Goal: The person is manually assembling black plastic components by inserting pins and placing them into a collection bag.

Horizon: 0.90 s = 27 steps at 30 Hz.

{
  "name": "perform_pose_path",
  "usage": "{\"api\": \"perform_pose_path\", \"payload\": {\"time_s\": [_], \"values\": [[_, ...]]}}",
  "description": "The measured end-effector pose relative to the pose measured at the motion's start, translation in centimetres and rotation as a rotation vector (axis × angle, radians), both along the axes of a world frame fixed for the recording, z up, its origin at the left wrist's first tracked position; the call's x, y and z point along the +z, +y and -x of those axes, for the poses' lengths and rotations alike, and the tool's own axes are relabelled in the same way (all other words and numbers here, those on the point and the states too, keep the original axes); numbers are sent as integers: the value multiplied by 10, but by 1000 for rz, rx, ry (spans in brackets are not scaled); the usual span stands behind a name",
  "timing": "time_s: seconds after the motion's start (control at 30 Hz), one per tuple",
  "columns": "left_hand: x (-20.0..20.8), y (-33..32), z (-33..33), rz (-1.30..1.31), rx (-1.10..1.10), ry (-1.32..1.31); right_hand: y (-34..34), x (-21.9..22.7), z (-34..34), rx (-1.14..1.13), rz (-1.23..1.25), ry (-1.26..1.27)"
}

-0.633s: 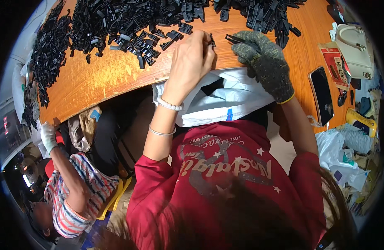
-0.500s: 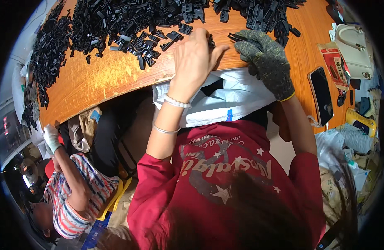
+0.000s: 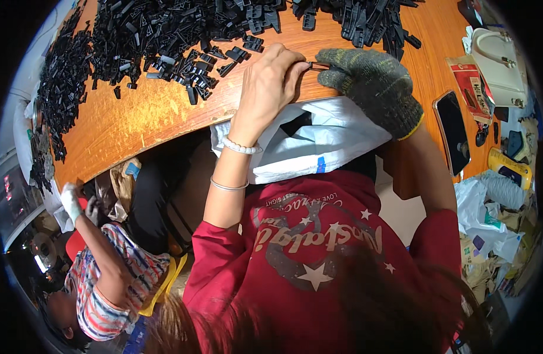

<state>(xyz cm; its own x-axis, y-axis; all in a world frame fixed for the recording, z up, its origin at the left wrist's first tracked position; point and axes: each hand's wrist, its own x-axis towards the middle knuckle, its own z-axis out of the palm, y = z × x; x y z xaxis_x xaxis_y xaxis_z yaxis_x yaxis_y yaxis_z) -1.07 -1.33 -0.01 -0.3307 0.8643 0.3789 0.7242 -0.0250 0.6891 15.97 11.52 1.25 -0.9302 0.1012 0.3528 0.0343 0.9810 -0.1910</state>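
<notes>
The left hand (image 3: 268,82) is bare, and its thumb and first finger pinch a small black piece (image 3: 310,65), right at the fingertips. The right hand (image 3: 374,82) wears a dark knit glove, and its fingers are pressed together on a thin black piece (image 3: 320,63) that pokes out to the left. The two pieces are between the hands, over the near part of the wooden tabletop (image 3: 147,112), and they look like they touch, but they are too small to tell if one sits inside the other. To do this part well, the glove should be the strong holder and the bare fingers the clever ones — bare skin can likely feel a tiny edge better than thick yarn can. It would help to leave a good bit of the thin piece sticking out, so the glove does not hide the spot where the pieces meet. A soft, straight push seems best, because thin plastic might bend or snap if it gets twisted. A slip could drop a piece into the white sack (image 3: 348,141) that lies open just below the hands, at the near edge. The big pile of small black parts (image 3: 165,41) is at the far left and the pile of longer black parts (image 3: 366,23) is on the far side, more to the right — both well apart from the fingers, so there is room to work.
</notes>
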Motion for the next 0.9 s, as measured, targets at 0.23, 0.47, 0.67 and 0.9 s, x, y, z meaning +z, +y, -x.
{"api": "perform_pose_path", "payload": {"time_s": [0.23,0.47,0.67,0.9], "values": [[2,-3,2,4,-72,-6,17,-17,2,-3,-165,15],[0,-9,-5,-24,-60,42,-22,46,53,-45,19,-511],[5,-7,-7,18,-48,13,11,24,40,138,58,-223],[5,-11,-4,-78,72,-109,9,10,29,43,84,-63]]}}
